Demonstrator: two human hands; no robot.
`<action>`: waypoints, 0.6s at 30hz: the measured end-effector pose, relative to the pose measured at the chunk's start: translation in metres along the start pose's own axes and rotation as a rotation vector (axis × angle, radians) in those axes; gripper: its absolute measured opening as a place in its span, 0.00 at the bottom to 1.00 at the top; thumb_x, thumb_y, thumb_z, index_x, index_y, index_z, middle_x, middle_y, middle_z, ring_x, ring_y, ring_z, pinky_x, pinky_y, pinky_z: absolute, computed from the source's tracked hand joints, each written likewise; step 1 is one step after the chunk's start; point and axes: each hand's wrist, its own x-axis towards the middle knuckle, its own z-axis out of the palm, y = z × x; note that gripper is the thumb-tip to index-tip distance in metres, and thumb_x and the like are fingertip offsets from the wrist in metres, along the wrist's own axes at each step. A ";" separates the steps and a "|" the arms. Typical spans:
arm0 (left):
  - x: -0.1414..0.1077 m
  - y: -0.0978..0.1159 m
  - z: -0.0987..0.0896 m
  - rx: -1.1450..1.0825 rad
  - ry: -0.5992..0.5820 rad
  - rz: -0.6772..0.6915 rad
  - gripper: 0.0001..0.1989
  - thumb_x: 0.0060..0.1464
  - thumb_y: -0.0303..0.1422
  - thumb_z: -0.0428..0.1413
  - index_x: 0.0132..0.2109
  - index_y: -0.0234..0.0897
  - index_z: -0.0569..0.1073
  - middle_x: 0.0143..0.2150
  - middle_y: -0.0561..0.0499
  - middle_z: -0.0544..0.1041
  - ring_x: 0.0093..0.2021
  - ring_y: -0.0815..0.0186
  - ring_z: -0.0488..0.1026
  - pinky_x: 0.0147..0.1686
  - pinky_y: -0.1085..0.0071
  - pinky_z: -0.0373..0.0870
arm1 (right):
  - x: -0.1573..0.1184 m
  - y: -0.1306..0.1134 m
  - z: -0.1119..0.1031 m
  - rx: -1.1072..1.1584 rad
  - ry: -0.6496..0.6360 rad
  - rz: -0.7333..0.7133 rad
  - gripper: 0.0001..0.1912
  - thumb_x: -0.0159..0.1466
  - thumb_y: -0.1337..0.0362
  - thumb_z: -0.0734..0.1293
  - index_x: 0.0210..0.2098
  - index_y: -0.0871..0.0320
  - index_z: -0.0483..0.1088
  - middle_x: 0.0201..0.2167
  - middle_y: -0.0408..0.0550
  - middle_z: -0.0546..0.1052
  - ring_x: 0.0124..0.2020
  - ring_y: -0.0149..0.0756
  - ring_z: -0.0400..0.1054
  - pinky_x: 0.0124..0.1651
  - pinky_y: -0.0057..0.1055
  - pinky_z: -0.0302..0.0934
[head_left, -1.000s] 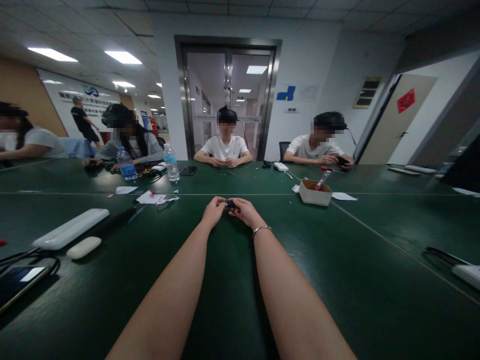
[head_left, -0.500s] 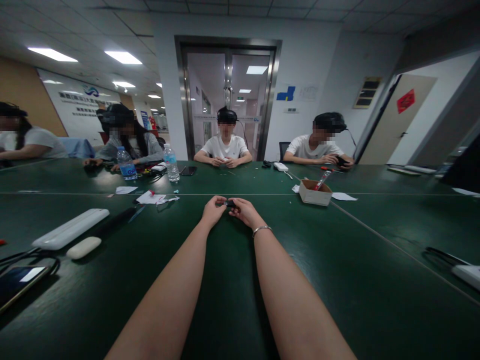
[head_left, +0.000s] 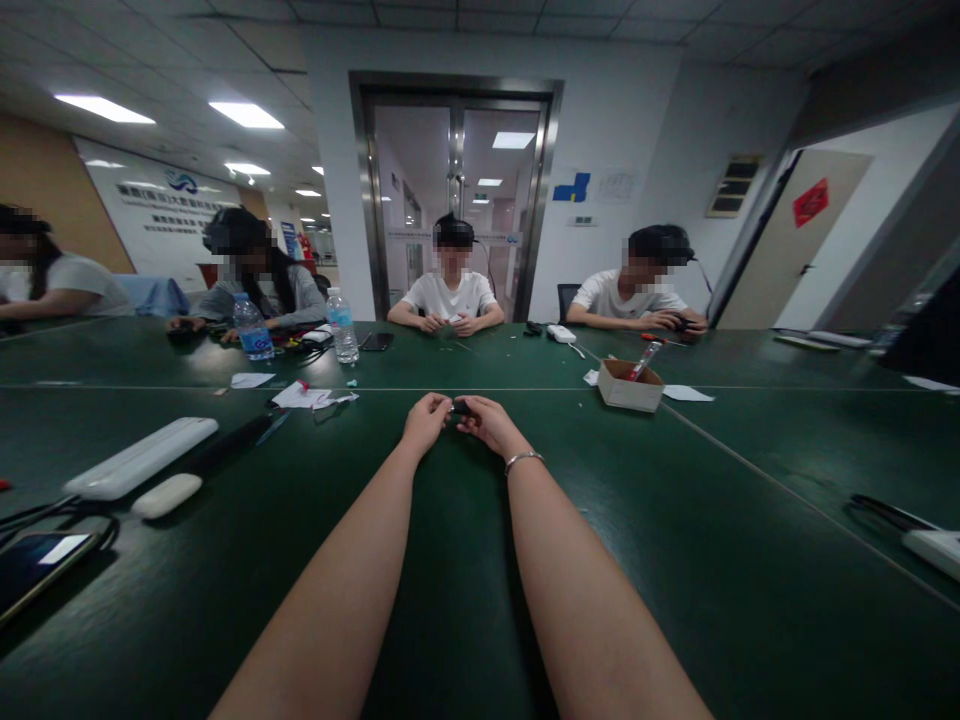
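Both my arms stretch forward over the dark green table (head_left: 465,560). Between my fingertips is a small black object (head_left: 462,407), too small and covered to name. My right hand (head_left: 489,425), with a silver bracelet (head_left: 523,460) at the wrist, is closed around it. My left hand (head_left: 427,423) pinches at its left end, where a small pale bit shows; whether that is a separate piece I cannot tell. Left of my hands lie scraps of white paper (head_left: 300,395) with a small red thing on top.
A cardboard box (head_left: 630,388) holding a tube-like item stands to the right. At left are a white power strip (head_left: 146,458), a white oval case (head_left: 168,495) and a phone (head_left: 41,570). Water bottles (head_left: 343,328) stand farther back. Several people sit around the table.
My hands stay nearly in place; the left fingers shift slightly at the end of the black object. Across the table, the people's hands and heads move a little.
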 end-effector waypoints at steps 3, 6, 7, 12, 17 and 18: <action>0.000 0.000 0.000 0.020 -0.005 -0.006 0.10 0.52 0.36 0.50 0.37 0.34 0.71 0.20 0.54 0.68 0.21 0.72 0.65 0.23 0.76 0.61 | -0.001 -0.001 0.001 -0.004 0.014 0.005 0.08 0.62 0.71 0.60 0.31 0.63 0.71 0.17 0.43 0.69 0.17 0.23 0.59 0.27 0.27 0.67; 0.000 0.000 0.000 0.063 0.017 -0.002 0.09 0.51 0.33 0.50 0.38 0.35 0.71 0.23 0.53 0.69 0.23 0.72 0.66 0.25 0.76 0.62 | -0.001 -0.001 0.001 0.000 0.018 0.003 0.07 0.61 0.71 0.61 0.31 0.64 0.71 0.17 0.43 0.68 0.17 0.23 0.59 0.28 0.27 0.67; 0.000 0.001 0.000 0.080 0.030 0.001 0.09 0.50 0.33 0.50 0.38 0.35 0.72 0.25 0.52 0.71 0.25 0.71 0.67 0.27 0.75 0.63 | -0.001 -0.001 0.000 0.002 0.019 0.000 0.07 0.61 0.71 0.61 0.31 0.64 0.70 0.18 0.43 0.69 0.17 0.23 0.59 0.27 0.27 0.67; -0.001 0.003 -0.001 0.146 0.055 -0.002 0.11 0.47 0.31 0.53 0.39 0.37 0.73 0.36 0.49 0.73 0.32 0.68 0.69 0.32 0.73 0.66 | -0.001 -0.001 0.000 -0.001 0.022 0.001 0.06 0.61 0.71 0.61 0.31 0.64 0.70 0.19 0.44 0.70 0.16 0.22 0.59 0.27 0.27 0.67; -0.002 0.004 0.000 0.104 0.019 -0.043 0.11 0.48 0.30 0.51 0.39 0.37 0.73 0.37 0.48 0.73 0.32 0.69 0.69 0.31 0.73 0.66 | -0.003 -0.002 0.001 -0.012 0.027 0.003 0.05 0.61 0.71 0.62 0.32 0.63 0.70 0.19 0.43 0.70 0.15 0.21 0.58 0.27 0.27 0.68; -0.002 0.004 0.000 0.094 0.017 -0.047 0.11 0.48 0.30 0.51 0.39 0.37 0.73 0.36 0.48 0.73 0.31 0.69 0.69 0.30 0.74 0.66 | -0.003 -0.002 0.001 -0.015 0.026 0.003 0.04 0.60 0.71 0.63 0.32 0.63 0.70 0.18 0.42 0.70 0.15 0.21 0.58 0.27 0.27 0.68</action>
